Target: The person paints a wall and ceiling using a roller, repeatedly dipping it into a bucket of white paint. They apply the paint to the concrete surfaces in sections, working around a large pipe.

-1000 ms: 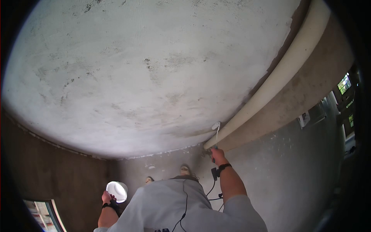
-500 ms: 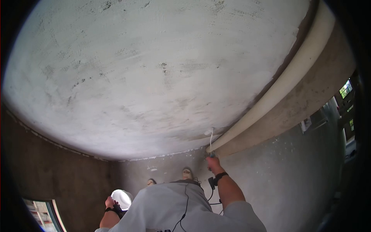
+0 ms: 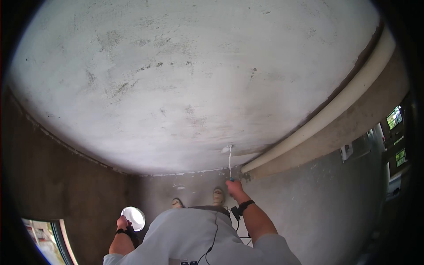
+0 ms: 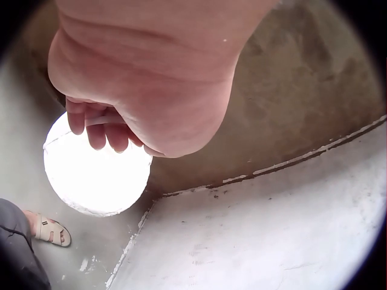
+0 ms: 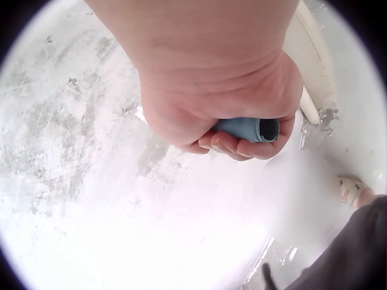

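Note:
In the head view my right hand [image 3: 235, 189] grips a paint roller [image 3: 227, 149], its head against the lower part of the white-coated wall [image 3: 212, 106], left of the pipe. The right wrist view shows the fingers curled round its blue hollow-ended handle [image 5: 242, 128]; the roller head is hidden there. Low at the left, my left hand [image 3: 122, 222] holds a white bucket [image 3: 134, 217]. Seen from the left wrist, the fingers curl over a thin pale handle [image 4: 104, 120] above the bucket's bright white inside.
A thick cream pipe [image 3: 318, 121] runs up the wall's right side. A brown bare wall [image 3: 66, 185] stands at the left, with a window [image 3: 44, 238] low in it. My feet in sandals [image 3: 218, 196] stand on grey floor [image 3: 309, 203] with white specks. Black cables [image 3: 214, 240] hang over my shirt.
The roller and my right hand have moved left along the wall, away from the pipe. The head view has shifted too. My left hand still holds the bucket.

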The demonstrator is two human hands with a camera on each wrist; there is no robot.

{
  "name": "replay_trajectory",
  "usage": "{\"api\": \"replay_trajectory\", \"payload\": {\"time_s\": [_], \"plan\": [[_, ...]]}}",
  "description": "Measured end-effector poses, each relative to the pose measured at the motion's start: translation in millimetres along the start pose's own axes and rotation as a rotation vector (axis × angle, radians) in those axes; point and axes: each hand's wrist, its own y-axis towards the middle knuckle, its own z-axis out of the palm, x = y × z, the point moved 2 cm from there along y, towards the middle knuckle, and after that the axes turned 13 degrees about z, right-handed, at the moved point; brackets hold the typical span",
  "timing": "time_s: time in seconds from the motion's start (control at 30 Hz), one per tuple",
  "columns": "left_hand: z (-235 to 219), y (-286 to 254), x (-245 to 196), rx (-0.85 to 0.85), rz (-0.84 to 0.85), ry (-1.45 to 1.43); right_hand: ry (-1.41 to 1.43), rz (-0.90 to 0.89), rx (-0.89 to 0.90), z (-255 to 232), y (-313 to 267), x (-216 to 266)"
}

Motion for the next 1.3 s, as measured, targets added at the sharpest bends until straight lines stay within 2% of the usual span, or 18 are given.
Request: {"api": "replay_trajectory", "payload": {"time_s": [0.1,0.13,0.17,0.2,0.23,0.27,0.33,0.43,0.6,0.73,0.87,1.03,1.3], "plan": [[-1,-5,-14,0.054,0.007,0.035,-0.14,-0.087,0.006,18,-9,-1],[-1,0,-13,0.049,0.07,0.078,-0.186,-0.123,0.033,24,-20,7],[1,6,-14,0.043,0.135,0.122,-0.199,-0.124,0.038,27,-29,16],[1,9,-14,0.1,0.125,0.201,-0.218,-0.123,0.082,27,-55,37],[1,5,-17,0.082,0.149,0.3,-0.236,-0.119,0.127,31,-74,47],[0,6,-17,0.1,0.153,0.324,-0.243,-0.116,0.133,40,-68,43],[3,7,-21,0.12,0.162,0.347,-0.365,-0.385,0.052,57,-57,48],[7,2,-22,0.142,0.19,0.338,-0.406,-0.343,0.14,70,-71,69],[19,-5,-27,0.127,0.2,0.355,-0.485,-0.369,0.131,66,-86,89],[39,-20,-25,0.102,0.144,0.253,-0.475,-0.373,0.105,43,-65,79],[64,-42,-31,0.113,0.17,0.311,-0.446,-0.341,0.06,2,-36,61],[88,-48,-30,0.109,0.175,0.267,-0.355,-0.152,0.018,-48,-12,31],[104,-74,-26,0.029,0.258,0.287,-0.214,-0.04,0.049,-98,18,11]]}}
